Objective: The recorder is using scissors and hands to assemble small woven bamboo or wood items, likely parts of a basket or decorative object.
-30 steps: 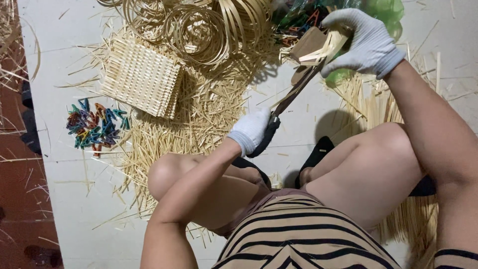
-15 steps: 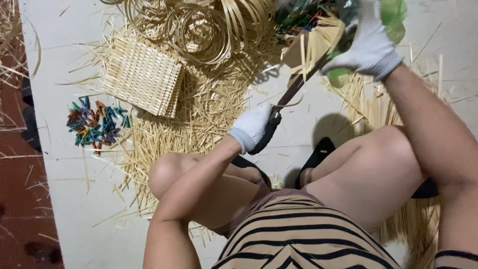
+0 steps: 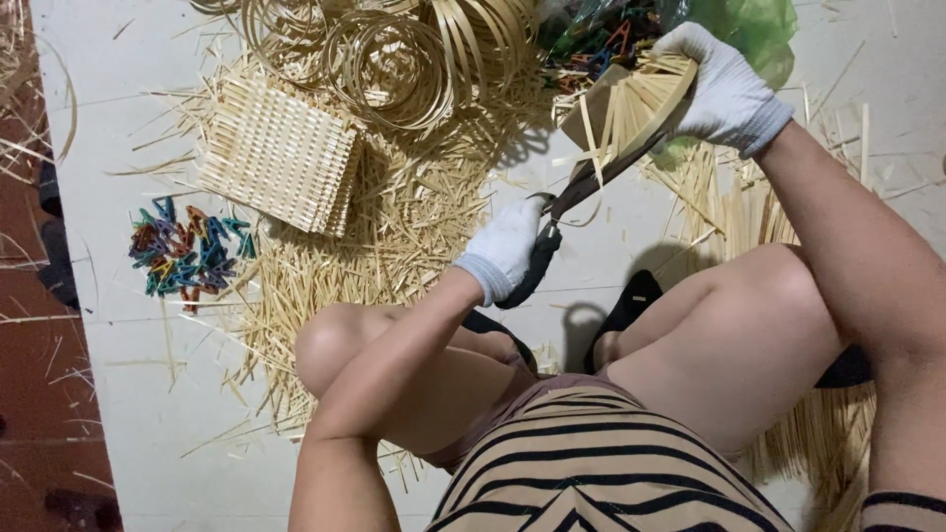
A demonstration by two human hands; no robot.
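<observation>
White knit cloth gloves [image 3: 724, 94], matt bamboo strips [image 3: 631, 103], dark metal shears [image 3: 567, 212]

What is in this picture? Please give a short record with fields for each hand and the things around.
left hand: white-gloved left hand grips dark-handled shears
right hand: white-gloved right hand holds curved woven bamboo piece
shears: blades at the piece's edge
floor left: flat woven bamboo mat, pile of coloured clips
floor top: coiled bamboo strips

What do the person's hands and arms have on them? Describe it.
Both hands wear white knitted gloves with ribbed cuffs ending at the wrist: left hand, right hand. The forearms are bare, with no sleeves, watches or bands visible. A dark-and-tan striped garment covers the torso.
</observation>
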